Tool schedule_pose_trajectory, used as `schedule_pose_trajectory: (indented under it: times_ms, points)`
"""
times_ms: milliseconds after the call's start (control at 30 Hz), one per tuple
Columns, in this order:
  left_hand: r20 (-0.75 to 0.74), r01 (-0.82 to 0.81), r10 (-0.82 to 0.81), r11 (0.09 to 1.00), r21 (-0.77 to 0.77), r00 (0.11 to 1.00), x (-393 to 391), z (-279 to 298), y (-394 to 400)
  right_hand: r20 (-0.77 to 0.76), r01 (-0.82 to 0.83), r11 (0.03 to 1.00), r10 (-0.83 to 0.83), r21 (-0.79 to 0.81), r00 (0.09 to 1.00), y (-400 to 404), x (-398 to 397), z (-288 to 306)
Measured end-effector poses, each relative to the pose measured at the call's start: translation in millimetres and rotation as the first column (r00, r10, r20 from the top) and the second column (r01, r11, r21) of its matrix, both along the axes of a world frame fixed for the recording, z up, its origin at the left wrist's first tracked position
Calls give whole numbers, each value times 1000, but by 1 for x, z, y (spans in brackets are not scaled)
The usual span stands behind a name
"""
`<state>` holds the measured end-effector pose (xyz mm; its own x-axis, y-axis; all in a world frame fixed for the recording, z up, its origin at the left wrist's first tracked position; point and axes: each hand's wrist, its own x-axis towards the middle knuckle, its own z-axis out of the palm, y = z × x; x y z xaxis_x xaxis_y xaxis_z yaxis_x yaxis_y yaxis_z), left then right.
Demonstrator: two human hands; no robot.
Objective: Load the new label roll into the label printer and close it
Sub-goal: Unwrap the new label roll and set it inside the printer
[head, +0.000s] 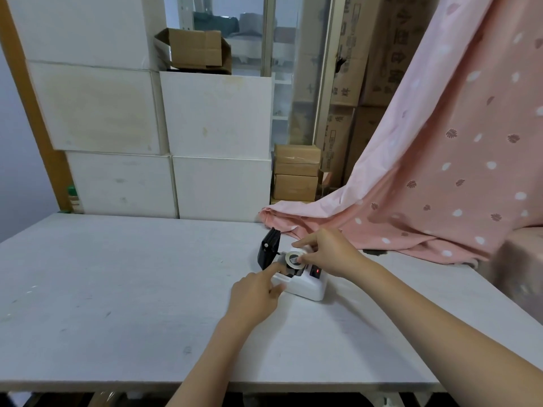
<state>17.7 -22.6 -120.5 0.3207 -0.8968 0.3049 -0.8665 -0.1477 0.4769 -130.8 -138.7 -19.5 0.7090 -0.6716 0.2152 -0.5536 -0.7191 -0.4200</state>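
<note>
While the label printer sits open on the white table, at about 1 o'clock from the table's centre, its black lid stands raised at the printer's 10 o'clock side. The label roll is held on edge over the open bay; whether it touches the bay is not discernible. The right hand reaches in from 5 o'clock with the forearm extended, wrist bent inward, thumb and fingers pinching the roll at its 3 o'clock edge. The left hand approaches from 7 o'clock, index finger extended to the printer's near-left corner, thumb against the white housing, remaining fingers curled and holding nothing. A red indicator glows on the printer's top. A pink patterned cloth drapes at the table's 2 o'clock edge.
</note>
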Motion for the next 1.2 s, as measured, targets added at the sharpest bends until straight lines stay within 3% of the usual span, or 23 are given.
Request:
schedule_pose_trajectory:
  times_ms: [700, 1200]
  points:
    - [-162, -63, 44, 992, -108, 986, 0, -4, 5, -233, -3, 999, -7, -42, 972, 15, 17, -12]
    - [-180, -36, 16, 993, -108, 984, -1, -1, 11, -313, -29, 993, 64, 114, 948, 13, 5, -6]
